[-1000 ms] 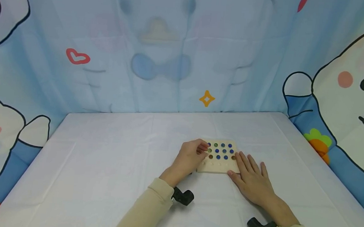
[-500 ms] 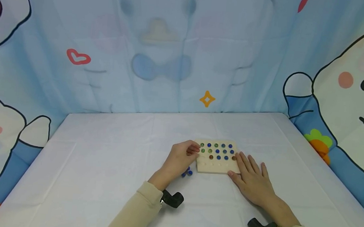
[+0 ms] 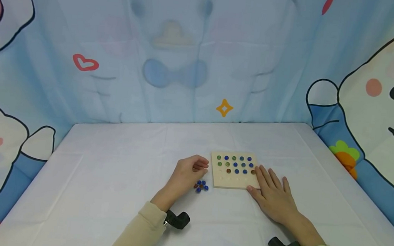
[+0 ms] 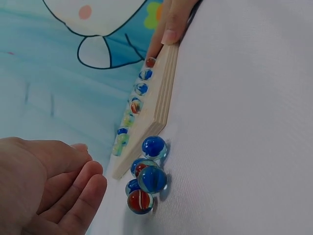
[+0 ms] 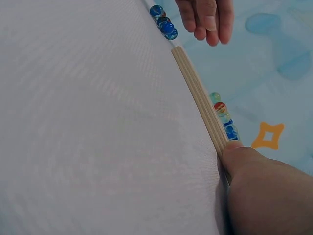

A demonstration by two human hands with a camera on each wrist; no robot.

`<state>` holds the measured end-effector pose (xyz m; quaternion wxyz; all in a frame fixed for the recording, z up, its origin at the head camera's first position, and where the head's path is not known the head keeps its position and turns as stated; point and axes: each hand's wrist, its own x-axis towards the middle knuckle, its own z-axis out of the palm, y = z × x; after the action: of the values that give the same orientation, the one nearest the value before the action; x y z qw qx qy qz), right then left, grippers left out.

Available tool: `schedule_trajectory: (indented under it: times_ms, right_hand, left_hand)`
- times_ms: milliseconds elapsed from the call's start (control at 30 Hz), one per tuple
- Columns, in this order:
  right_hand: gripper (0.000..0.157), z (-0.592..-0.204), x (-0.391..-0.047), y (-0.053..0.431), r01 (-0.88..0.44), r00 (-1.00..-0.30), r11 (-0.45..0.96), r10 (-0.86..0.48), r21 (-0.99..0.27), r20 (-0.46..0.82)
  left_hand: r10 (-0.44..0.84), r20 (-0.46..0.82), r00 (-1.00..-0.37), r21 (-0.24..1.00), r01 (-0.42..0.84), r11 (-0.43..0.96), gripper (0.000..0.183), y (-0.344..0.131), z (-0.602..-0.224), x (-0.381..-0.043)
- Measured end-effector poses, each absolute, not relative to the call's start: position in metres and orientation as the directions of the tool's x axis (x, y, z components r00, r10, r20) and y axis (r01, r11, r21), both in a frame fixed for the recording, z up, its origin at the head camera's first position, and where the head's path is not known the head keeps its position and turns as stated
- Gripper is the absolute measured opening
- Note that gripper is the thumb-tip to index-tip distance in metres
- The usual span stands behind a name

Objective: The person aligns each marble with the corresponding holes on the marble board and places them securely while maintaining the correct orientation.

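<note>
The left hand (image 3: pixel 187 173) is hovering just left of the wooden board (image 3: pixel 232 181), near some loose marbles (image 4: pixel 152 179), its fingers bending loosely around nothing. The right hand (image 3: pixel 274 196), fingers spreading, is resting along the board's right edge. Seated marbles (image 3: pixel 235 164) are occupying the far rows.
</note>
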<state>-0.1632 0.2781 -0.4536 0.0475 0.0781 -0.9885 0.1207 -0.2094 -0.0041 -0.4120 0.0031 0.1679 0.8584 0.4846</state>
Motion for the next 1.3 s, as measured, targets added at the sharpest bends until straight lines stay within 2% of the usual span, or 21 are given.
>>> schedule_trajectory:
  times_ms: [667, 1300]
  right_hand:
    - [0.082, -0.455, -0.165, 0.281, -0.168, -0.983, 0.959, -0.146, -0.228, 0.109]
    - [0.081, -0.450, -0.163, 0.283, -0.175, -0.981, 0.959, -0.151, -0.222, 0.119]
  left_hand:
    - [0.291, 0.153, -0.944, 0.824, 0.285, 0.490, 0.019, -0.031, -0.425, -0.192]
    - [0.362, 0.129, -0.923, 0.833, 0.299, 0.466, 0.019, -0.035, -0.431, -0.188]
